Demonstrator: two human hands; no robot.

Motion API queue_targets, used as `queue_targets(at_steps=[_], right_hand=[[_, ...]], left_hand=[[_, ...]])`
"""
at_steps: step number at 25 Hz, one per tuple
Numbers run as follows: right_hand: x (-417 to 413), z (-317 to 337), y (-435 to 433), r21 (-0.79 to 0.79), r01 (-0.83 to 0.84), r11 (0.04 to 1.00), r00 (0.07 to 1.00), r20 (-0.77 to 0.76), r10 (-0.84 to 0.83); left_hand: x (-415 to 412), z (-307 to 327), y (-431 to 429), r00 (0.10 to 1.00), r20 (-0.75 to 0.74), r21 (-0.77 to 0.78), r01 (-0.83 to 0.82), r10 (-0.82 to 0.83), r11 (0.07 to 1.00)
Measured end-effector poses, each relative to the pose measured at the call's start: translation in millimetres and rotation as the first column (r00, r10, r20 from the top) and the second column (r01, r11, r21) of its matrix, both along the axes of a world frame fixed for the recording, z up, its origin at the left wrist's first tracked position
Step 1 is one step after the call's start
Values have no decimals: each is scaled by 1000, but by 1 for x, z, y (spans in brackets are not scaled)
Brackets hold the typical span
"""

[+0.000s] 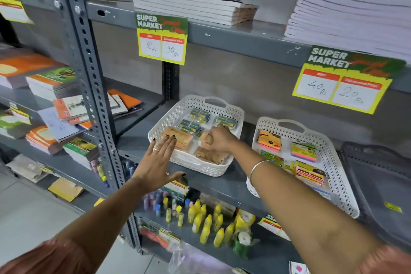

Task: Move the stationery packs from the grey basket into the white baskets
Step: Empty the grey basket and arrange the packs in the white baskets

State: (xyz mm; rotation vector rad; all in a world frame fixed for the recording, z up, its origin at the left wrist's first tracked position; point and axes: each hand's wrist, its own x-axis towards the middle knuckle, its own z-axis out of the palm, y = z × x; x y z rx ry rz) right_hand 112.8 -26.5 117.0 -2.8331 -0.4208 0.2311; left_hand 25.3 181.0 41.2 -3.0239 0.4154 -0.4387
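1. Right hand (214, 140) inside the left white basket (231, 162), fingers curled shut around a clear pack (203, 140) with tan contents; bangle (259, 168) on the wrist.
2. Left hand (159, 160) open and flat, fingers spread, fingertips over the front left rim of that basket, thumb pointing right above the shelf edge; holding nothing. Ring on one finger, dark nail polish.
3. In the same basket: tan packs (178, 138) front left just beyond the left fingertips, more tan packs (211, 157) at the front under the right wrist, small blue-and-yellow packs (199, 115) along the back.
4. Right white basket (338, 176) near the first, right forearm crossing its near left corner; holds sticky-note packs (269, 140) in orange, pink and green, more colourful packs toward the front.
5. Grey basket (378, 176) just right of the right white basket, same shelf; contents not visible, only a yellow sticker on the side.
6. Grey metal shelf (222, 187) under all three baskets.
7. Price tags (162, 38) hanging from the shelf above, one reading 99 and 90, the other 40 and 20.
8. Stacks of white notebooks (191, 6) on the shelf above.
9. Yellow glue bottles (206, 222) on the shelf below.
10. Notebooks with orange and green covers (44, 78) on the rack to the left.
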Motion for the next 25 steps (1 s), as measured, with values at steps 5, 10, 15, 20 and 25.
queue_targets(at_steps=[5,10,15,20,25], right_hand=[[-6,-21,11,-53,-39,998,999,-4,39],[-4,-23,12,-148,-65,987,995,-82,54],[-10,-24,12,-181,-83,980,996,-25,80],[-4,-28,15,-191,-110,975,994,-27,107],[2,-30,19,-191,-106,976,993,36,115]], left_hand=[[2,-6,-1,1000,-10,-22,-4,4,1000],[1,-8,-2,1000,-13,-55,4,-5,998],[20,32,1,999,32,-559,28,-12,829],[96,72,9,925,-378,-231,-44,-48,972],[127,61,-4,771,-632,-173,-45,-76,984]])
